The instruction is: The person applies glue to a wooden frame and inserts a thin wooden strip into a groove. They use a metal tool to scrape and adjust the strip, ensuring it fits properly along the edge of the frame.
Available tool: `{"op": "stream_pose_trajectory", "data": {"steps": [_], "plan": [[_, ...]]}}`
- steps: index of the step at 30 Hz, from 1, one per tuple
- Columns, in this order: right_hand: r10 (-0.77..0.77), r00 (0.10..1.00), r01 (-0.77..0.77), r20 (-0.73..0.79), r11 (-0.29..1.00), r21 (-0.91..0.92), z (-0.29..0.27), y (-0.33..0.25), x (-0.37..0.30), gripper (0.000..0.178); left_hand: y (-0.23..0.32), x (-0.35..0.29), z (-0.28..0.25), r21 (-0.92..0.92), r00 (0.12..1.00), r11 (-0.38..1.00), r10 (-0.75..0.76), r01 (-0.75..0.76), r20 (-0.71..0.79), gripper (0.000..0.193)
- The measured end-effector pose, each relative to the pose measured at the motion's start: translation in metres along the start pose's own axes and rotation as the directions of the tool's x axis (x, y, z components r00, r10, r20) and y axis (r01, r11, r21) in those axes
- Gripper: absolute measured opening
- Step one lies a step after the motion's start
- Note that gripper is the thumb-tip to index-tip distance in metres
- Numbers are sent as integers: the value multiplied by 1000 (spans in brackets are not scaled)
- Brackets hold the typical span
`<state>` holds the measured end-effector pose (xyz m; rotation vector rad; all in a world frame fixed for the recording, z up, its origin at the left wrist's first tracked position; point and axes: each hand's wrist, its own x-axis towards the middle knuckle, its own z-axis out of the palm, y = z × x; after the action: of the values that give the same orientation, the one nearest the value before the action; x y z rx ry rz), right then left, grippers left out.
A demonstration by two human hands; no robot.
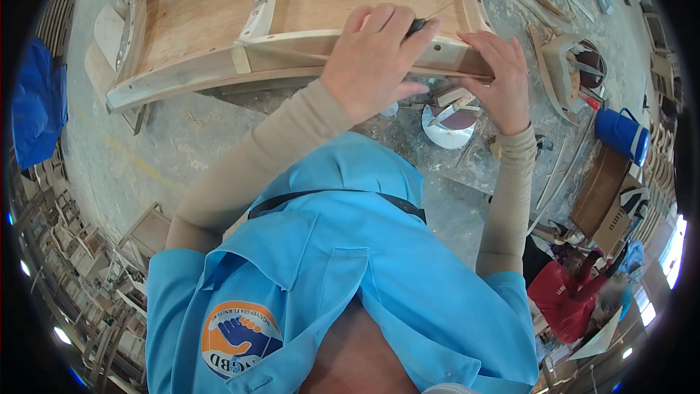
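Observation:
A curved wooden frame (306, 47) with plywood panels (197, 11) spans the top of the view. My left hand (372, 66) is closed round a thin tool with a black handle (416, 27). A fine, pale shaft or blade seems to run from it toward the frame's right end; its exact kind is too small to tell. On the near rail, close to that right corner, my right hand (502, 76) grips the wood, fingers over the top and thumb below. Dark round holes dot the rail, and a light wooden block (240, 60) joins its middle.
Below the frame stands a round disc (446, 135) with tools and wood scraps on it. To the right are a container holding tools (565, 66), a blue jug (622, 135) and wood strips. A person in red (565, 295) is at lower right; stacked wooden parts (87, 233) line the left.

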<state>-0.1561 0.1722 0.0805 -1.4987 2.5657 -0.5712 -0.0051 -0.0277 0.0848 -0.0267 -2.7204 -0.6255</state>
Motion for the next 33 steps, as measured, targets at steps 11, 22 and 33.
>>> {"op": "stream_pose_trajectory", "data": {"steps": [11, 22, 33], "plan": [[67, 994, -25, -92, 917, 397, 12, 11, 9, 36, -14, 7, 19, -116, 993, 986, -120, 120, 1, 31], [-6, 927, 120, -375, 952, 282, 15, 1, -5, 34, -2, 3, 7, -24, 994, 998, -63, 61, -91, 35], [99, 888, -34, -450, 988, 150, 18, -15, -43, 29, 6, -21, 0, 83, 1000, 996, -24, 23, -1, 21]]}}
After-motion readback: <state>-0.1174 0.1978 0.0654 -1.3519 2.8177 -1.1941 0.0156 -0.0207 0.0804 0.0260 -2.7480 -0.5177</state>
